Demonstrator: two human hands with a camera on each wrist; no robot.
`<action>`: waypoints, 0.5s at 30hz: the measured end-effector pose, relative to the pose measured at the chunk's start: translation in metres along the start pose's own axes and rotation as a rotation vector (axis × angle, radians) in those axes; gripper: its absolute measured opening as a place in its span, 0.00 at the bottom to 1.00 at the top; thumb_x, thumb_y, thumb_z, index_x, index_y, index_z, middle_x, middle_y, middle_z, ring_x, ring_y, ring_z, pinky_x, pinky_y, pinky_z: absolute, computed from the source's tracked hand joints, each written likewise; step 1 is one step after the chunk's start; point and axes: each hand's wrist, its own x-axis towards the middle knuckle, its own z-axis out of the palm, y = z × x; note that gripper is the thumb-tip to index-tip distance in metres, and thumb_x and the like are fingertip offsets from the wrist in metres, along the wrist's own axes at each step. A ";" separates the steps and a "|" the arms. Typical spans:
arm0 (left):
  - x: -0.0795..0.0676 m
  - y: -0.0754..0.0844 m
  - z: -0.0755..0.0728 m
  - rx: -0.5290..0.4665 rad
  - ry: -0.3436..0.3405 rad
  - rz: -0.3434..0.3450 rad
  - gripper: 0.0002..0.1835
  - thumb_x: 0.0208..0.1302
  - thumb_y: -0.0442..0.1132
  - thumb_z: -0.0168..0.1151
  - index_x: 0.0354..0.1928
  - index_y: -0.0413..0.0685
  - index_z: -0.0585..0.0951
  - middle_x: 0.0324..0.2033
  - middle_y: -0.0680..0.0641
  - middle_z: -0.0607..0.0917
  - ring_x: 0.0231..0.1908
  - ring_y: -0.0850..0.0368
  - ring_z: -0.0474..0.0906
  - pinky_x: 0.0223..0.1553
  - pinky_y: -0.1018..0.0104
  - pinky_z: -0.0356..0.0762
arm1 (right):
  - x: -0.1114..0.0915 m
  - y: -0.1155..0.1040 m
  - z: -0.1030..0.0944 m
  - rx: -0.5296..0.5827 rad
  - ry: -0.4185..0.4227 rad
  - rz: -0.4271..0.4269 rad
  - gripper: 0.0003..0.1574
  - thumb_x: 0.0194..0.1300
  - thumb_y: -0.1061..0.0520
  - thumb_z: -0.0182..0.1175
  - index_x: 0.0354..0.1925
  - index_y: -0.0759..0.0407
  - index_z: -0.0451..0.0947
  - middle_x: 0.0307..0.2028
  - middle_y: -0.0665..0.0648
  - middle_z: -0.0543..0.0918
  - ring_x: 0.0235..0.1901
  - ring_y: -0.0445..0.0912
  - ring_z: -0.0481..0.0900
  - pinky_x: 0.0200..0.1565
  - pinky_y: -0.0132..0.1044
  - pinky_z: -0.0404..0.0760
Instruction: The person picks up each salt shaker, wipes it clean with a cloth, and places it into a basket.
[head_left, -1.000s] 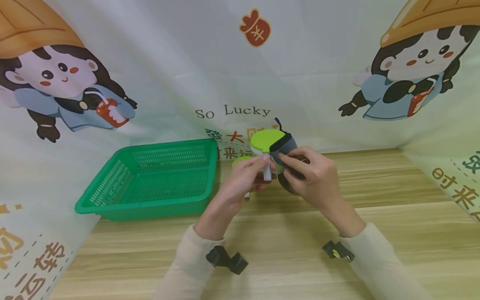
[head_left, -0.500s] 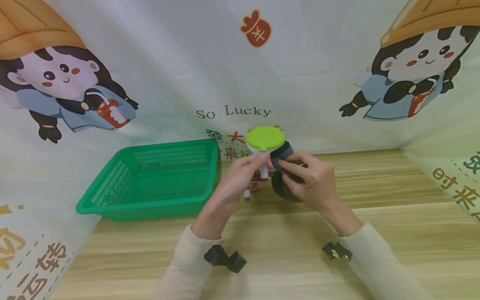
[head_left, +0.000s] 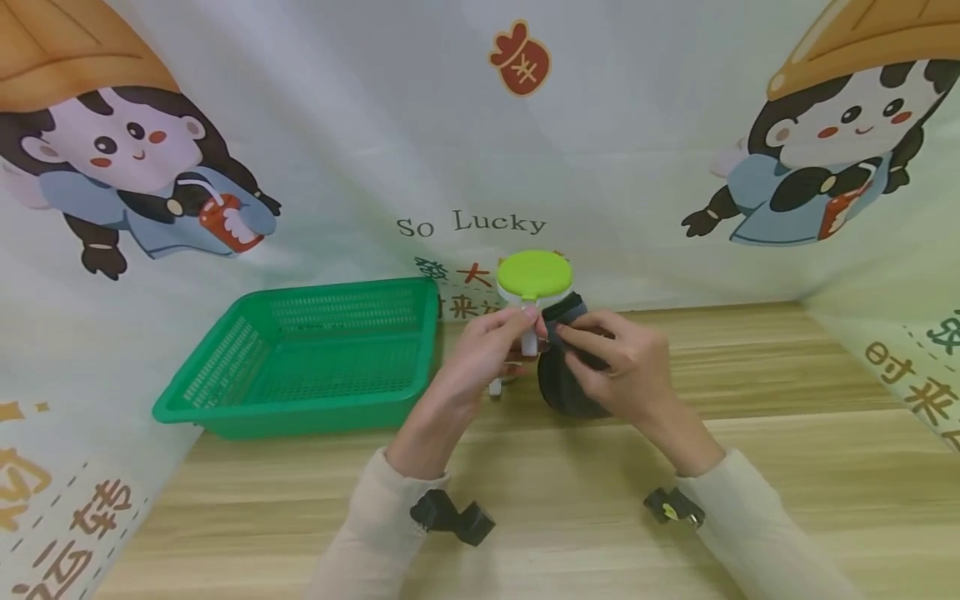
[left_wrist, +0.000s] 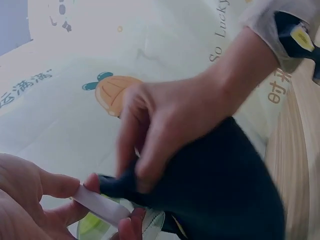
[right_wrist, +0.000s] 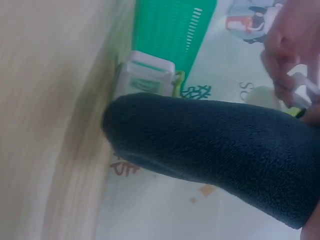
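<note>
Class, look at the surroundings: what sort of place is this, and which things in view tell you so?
Probably a small staged tabletop workspace, perhaps for recording. A wood-grain table has cartoon-printed sheeting at its back and both sides, and a small black device sits at each sleeve.

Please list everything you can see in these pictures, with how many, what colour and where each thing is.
Basket: one, green, on the table at left in the head view.
Held container: one, lime-green lid and white handle, in the left hand.
Second container: one, white and green, near the basket, mostly hidden in the head view.
Fabric item: one, dark blue-grey, in the right hand.
Table: one, light wood grain, under the basket.
Backdrop: pale, printed with cartoon figures and lettering, behind the table.
Wrist devices: two, black, one by each cuff.
Sleeves: two, cream, on the forearms.
Left hand: one, bare, on the white handle.
Right hand: one, bare, pinching the fabric.
</note>
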 end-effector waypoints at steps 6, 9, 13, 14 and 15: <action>0.000 -0.001 0.004 -0.007 -0.008 0.020 0.17 0.81 0.51 0.52 0.39 0.49 0.83 0.43 0.49 0.83 0.40 0.54 0.79 0.42 0.64 0.79 | 0.005 -0.004 -0.005 0.005 0.048 0.047 0.11 0.53 0.66 0.71 0.37 0.60 0.92 0.34 0.60 0.88 0.29 0.52 0.89 0.29 0.46 0.85; -0.001 0.001 0.003 -0.017 0.005 0.022 0.17 0.81 0.51 0.52 0.39 0.49 0.82 0.43 0.48 0.82 0.40 0.55 0.78 0.41 0.65 0.78 | 0.004 -0.002 -0.004 -0.021 -0.019 -0.007 0.10 0.51 0.64 0.73 0.36 0.59 0.92 0.33 0.59 0.88 0.28 0.50 0.88 0.27 0.42 0.84; -0.001 0.001 0.000 -0.006 0.016 0.022 0.17 0.81 0.52 0.51 0.41 0.49 0.83 0.42 0.50 0.81 0.40 0.56 0.77 0.42 0.65 0.78 | 0.001 0.000 -0.002 -0.055 -0.082 -0.050 0.12 0.47 0.65 0.75 0.34 0.58 0.92 0.32 0.56 0.88 0.25 0.47 0.86 0.24 0.37 0.79; -0.001 0.000 0.000 -0.001 0.014 0.019 0.17 0.81 0.52 0.51 0.40 0.49 0.83 0.42 0.50 0.81 0.41 0.55 0.78 0.43 0.64 0.78 | 0.001 0.000 -0.001 -0.060 -0.080 -0.051 0.12 0.47 0.65 0.75 0.35 0.58 0.92 0.32 0.57 0.88 0.25 0.48 0.86 0.23 0.38 0.79; -0.001 0.000 0.000 0.007 0.012 0.016 0.18 0.81 0.52 0.52 0.40 0.49 0.83 0.41 0.51 0.80 0.41 0.54 0.78 0.43 0.64 0.78 | 0.001 0.000 -0.002 -0.064 -0.077 -0.041 0.12 0.48 0.65 0.75 0.35 0.58 0.92 0.33 0.57 0.88 0.25 0.48 0.86 0.24 0.38 0.80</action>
